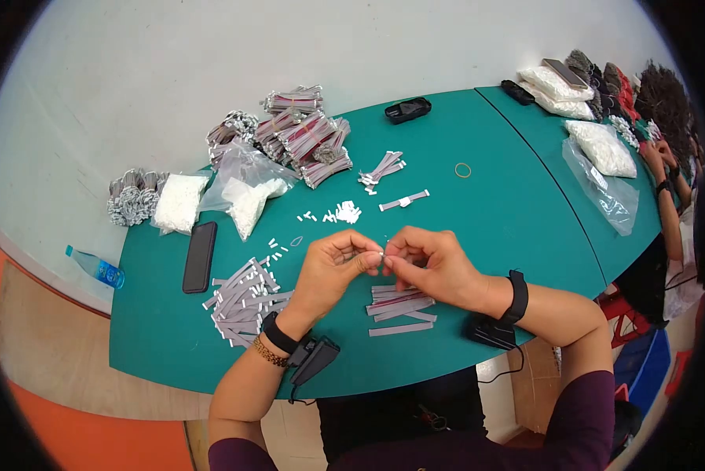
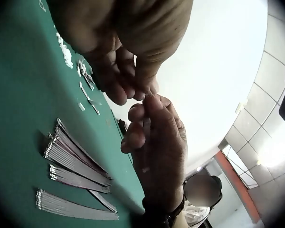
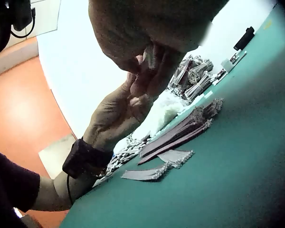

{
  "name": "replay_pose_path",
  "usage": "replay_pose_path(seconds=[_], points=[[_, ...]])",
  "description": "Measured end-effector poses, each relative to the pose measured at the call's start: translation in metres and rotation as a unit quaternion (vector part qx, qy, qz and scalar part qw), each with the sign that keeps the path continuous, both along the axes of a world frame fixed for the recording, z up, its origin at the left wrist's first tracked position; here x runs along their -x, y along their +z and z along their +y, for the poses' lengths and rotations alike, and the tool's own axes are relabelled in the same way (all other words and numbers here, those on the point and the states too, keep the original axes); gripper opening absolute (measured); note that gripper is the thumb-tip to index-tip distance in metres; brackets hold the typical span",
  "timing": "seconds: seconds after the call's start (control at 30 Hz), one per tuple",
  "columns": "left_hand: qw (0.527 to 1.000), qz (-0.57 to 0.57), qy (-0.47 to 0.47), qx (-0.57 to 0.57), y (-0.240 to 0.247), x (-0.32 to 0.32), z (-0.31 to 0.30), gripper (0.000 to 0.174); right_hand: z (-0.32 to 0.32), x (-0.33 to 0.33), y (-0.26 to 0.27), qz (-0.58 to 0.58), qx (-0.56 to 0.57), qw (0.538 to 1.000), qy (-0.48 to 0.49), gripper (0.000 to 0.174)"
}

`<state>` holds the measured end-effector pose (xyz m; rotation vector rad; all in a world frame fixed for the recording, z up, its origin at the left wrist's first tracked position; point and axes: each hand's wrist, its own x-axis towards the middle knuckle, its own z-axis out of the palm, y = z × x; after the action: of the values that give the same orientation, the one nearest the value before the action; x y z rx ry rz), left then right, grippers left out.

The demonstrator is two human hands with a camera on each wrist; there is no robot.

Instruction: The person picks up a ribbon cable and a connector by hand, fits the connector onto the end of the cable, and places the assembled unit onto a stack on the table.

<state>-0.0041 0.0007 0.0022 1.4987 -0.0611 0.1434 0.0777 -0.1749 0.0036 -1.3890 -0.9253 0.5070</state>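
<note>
close under the head camera sit the two hands, held just above the desk (image 1: 517,235) near its front edge. left hand (image 1: 333,271) and right hand (image 1: 435,267) meet fingertip to fingertip. the fingers of both are curled in tight and pinch one short ribbon strip (image 2: 146,129) at its white tip (image 1: 381,253). from the left wrist camera i can see the strip running down along the right palm. how much of it the left fingers cover i cannot tell.

directly below the hands, a small stack of cut strips (image 1: 399,302) lies flat on the green top. a larger loose heap of strips (image 1: 242,302) sits beside the left wrist, with a black phone (image 1: 200,257) just beyond it. farther out lie scattered white connectors (image 1: 344,212), clear bags of white parts (image 1: 250,196), banded bundles (image 1: 305,141) and a rubber band (image 1: 463,169). a water bottle (image 1: 95,267) lies off the desk's left end.
</note>
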Motion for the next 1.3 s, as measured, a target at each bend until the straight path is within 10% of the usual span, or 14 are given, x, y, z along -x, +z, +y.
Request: replay_pose_path(seconds=[0.6,0.7,1.0,1.3], points=[[0.999,0.043,-0.022,0.01,0.002,0.004,-0.001,0.01,-0.002,-0.002,0.002,-0.006,0.038,0.999,0.017,0.012],[0.999,0.038,-0.016,0.005,0.0,0.003,-0.002,0.01,-0.004,0.001,-0.003,-0.162,0.03,0.986,0.001,0.014],[1.0,-0.028,0.013,0.002,0.006,0.002,0.001,0.011,-0.001,-0.012,0.009,0.215,0.078,0.967,0.108,0.023],[1.0,0.003,0.008,-0.009,0.008,0.0,0.001,0.023,-0.001,-0.016,0.008,0.244,0.06,0.964,0.089,0.019]])
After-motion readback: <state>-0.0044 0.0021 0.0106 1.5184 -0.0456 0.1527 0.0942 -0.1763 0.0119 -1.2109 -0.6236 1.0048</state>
